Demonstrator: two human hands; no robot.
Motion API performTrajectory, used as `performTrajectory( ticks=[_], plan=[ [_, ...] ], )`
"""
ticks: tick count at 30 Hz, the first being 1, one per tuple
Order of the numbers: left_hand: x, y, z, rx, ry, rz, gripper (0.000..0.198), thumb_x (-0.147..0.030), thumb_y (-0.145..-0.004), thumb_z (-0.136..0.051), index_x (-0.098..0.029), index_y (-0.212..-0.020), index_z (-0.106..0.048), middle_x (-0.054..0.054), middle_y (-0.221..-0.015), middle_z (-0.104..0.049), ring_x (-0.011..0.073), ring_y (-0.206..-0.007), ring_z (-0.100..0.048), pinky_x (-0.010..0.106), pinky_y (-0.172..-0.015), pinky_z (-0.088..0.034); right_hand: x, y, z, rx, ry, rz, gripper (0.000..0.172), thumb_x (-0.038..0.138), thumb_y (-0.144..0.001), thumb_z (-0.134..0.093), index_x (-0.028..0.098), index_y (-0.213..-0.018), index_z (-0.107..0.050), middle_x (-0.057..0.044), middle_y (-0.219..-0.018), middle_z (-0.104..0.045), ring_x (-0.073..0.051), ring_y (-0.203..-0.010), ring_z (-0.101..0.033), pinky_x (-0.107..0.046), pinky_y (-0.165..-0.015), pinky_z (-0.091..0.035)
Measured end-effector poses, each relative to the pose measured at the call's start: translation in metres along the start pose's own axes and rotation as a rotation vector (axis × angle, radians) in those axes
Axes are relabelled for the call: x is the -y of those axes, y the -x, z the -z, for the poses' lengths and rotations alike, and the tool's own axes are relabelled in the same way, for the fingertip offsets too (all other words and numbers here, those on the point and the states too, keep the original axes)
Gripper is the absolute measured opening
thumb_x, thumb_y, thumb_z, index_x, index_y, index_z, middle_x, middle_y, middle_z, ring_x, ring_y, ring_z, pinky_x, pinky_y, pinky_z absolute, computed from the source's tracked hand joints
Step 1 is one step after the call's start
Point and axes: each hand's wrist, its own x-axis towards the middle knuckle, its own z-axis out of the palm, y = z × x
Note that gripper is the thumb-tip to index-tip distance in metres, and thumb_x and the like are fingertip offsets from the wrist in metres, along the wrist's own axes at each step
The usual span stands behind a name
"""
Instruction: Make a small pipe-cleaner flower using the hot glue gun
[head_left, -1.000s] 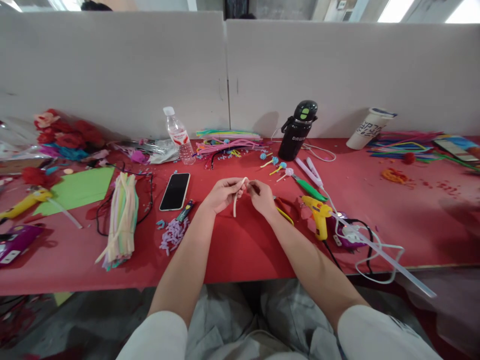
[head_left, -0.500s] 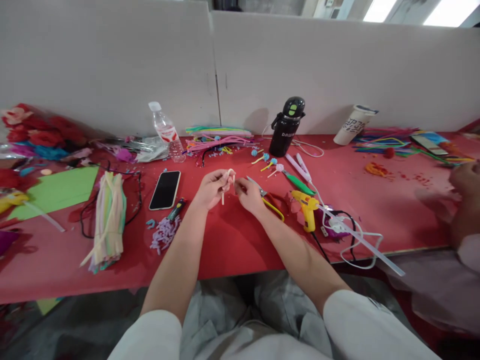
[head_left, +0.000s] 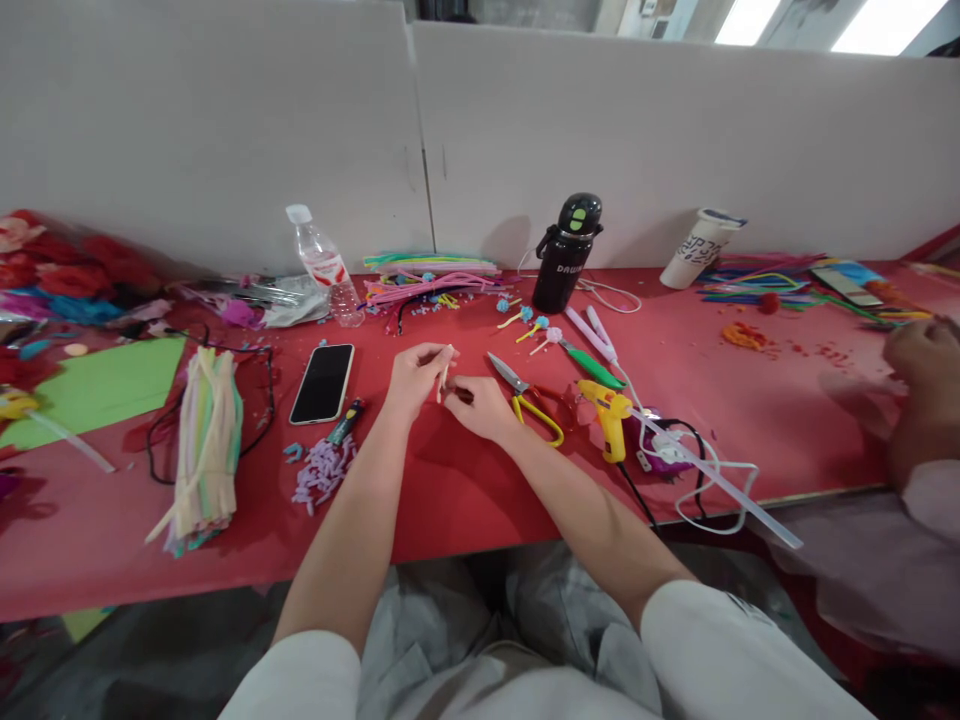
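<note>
Pinching a short cream chenille stem (head_left: 442, 378) between thumb and fingers, the left hand (head_left: 415, 380) was raised slightly above the red tabletop (head_left: 450, 500) in the head view, near the middle of the work area. The right hand (head_left: 480, 405) was close beside it, its fingers curled narrowly by the lower part of the stem; whether they gripped it could not be told. The stem stood nearly upright between the two hands, partly hidden by the fingers

Just right of the right hand lay a pair of scissors (head_left: 519, 385), its blades parted a little, with one yellow handle loop and a red one. Beyond them were small pom-pom flowers (head_left: 553, 335) on short stems, a green-handled tool (head_left: 596, 369) and a lilac hair-straightener-like tool (head_left: 593, 336). Farther right, a yellow glue gun (head_left: 611, 420) with a long translucent glue stick (head_left: 735, 492) rested against a purple device (head_left: 658, 447) among cords

On the left side, a smartphone (head_left: 322, 384) lay near a heap of clipped lilac pieces (head_left: 324, 473), and a thick bundle of pale chenille stems (head_left: 208, 430) lay farther out. Along the partition (head_left: 615, 140) stood a clear plastic bottle (head_left: 328, 272), a black flask (head_left: 566, 258) and a tilted pale cup (head_left: 695, 252). At the right edge, a co-worker's hand (head_left: 926, 355) was over the table
</note>
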Motion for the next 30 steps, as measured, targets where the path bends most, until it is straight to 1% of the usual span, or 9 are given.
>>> performTrajectory(
  ticks=[7,11,16,19,22,24,26,28,30],
  plan=[
    [-0.002,0.001,0.006,-0.036,-0.257,-0.073,0.028,-0.040,-0.074,-0.071,-0.013,-0.080,-0.074,0.005,-0.068,-0.068,0.0138,-0.061,-0.060,0.024,-0.060,-0.047,0.003,-0.001,0.006,-0.021,-0.121,0.020,0.018,0.024,-0.082,-0.048,0.016,-0.073,-0.062,0.002,-0.062,-0.053,-0.011,-0.056,-0.044,-0.023,-0.057,-0.034],
    [-0.004,0.001,0.009,0.095,-0.281,-0.042,0.035,-0.045,-0.082,-0.061,-0.013,-0.086,-0.072,0.005,-0.070,-0.067,0.0137,-0.060,-0.059,0.024,-0.059,-0.046,-0.002,-0.007,0.013,-0.122,-0.210,-0.036,0.023,0.033,-0.087,-0.049,0.017,-0.081,-0.065,0.000,-0.069,-0.059,-0.012,-0.059,-0.048,-0.024,-0.058,-0.038],
    [-0.006,0.001,0.010,0.334,-0.377,-0.068,0.030,-0.042,-0.086,-0.056,-0.015,-0.089,-0.070,0.000,-0.062,-0.055,0.0104,-0.055,-0.048,0.022,-0.055,-0.038,-0.010,-0.014,0.019,-0.237,-0.295,-0.088,0.029,0.039,-0.092,-0.044,0.019,-0.085,-0.063,-0.002,-0.077,-0.062,-0.014,-0.067,-0.055,-0.025,-0.064,-0.043],
    [-0.011,0.005,0.008,0.410,-0.382,-0.050,0.033,-0.044,-0.088,-0.053,-0.016,-0.088,-0.070,-0.002,-0.060,-0.052,0.0102,-0.054,-0.044,0.022,-0.052,-0.033,-0.017,-0.017,0.020,-0.289,-0.306,-0.114,0.030,0.040,-0.093,-0.042,0.020,-0.083,-0.060,-0.002,-0.076,-0.063,-0.015,-0.070,-0.057,-0.027,-0.068,-0.045],
    [-0.018,0.008,0.005,0.416,-0.368,-0.007,0.037,-0.048,-0.087,-0.055,-0.016,-0.092,-0.072,0.000,-0.065,-0.059,0.0113,-0.058,-0.048,0.023,-0.054,-0.034,-0.024,-0.019,0.020,-0.345,-0.255,-0.147,0.027,0.039,-0.092,-0.044,0.019,-0.085,-0.061,-0.002,-0.077,-0.063,-0.016,-0.071,-0.057,-0.028,-0.069,-0.045],
    [-0.020,0.009,0.003,0.388,-0.354,-0.023,0.035,-0.048,-0.084,-0.059,-0.017,-0.089,-0.073,0.003,-0.076,-0.066,0.0128,-0.067,-0.054,0.023,-0.060,-0.038,-0.028,-0.019,0.019,-0.355,-0.217,-0.157,0.026,0.038,-0.091,-0.045,0.019,-0.086,-0.063,-0.002,-0.076,-0.063,-0.016,-0.070,-0.056,-0.028,-0.068,-0.044],
    [-0.018,0.008,0.002,0.319,-0.321,-0.022,0.033,-0.048,-0.081,-0.062,-0.016,-0.085,-0.073,0.003,-0.074,-0.066,0.0121,-0.064,-0.053,0.023,-0.057,-0.038,-0.029,-0.019,0.020,-0.342,-0.197,-0.142,0.026,0.037,-0.091,-0.044,0.019,-0.088,-0.063,-0.002,-0.075,-0.062,-0.016,-0.069,-0.055,-0.027,-0.067,-0.043],
    [-0.014,0.005,0.002,0.226,-0.239,0.008,0.033,-0.048,-0.080,-0.063,-0.016,-0.081,-0.071,0.001,-0.063,-0.060,0.0096,-0.054,-0.046,0.022,-0.051,-0.033,-0.028,-0.018,0.020,-0.281,-0.169,-0.104,0.026,0.034,-0.092,-0.044,0.018,-0.086,-0.063,-0.001,-0.073,-0.060,-0.015,-0.067,-0.053,-0.026,-0.066,-0.042],
    [-0.009,0.002,0.002,0.153,-0.118,0.058,0.034,-0.048,-0.079,-0.063,-0.015,-0.076,-0.068,-0.001,-0.057,-0.053,0.0072,-0.047,-0.038,0.022,-0.046,-0.027,-0.026,-0.016,0.019,-0.152,-0.140,-0.058,0.026,0.031,-0.092,-0.043,0.018,-0.082,-0.063,-0.001,-0.070,-0.059,-0.015,-0.064,-0.051,-0.026,-0.063,-0.041]
  ],
)
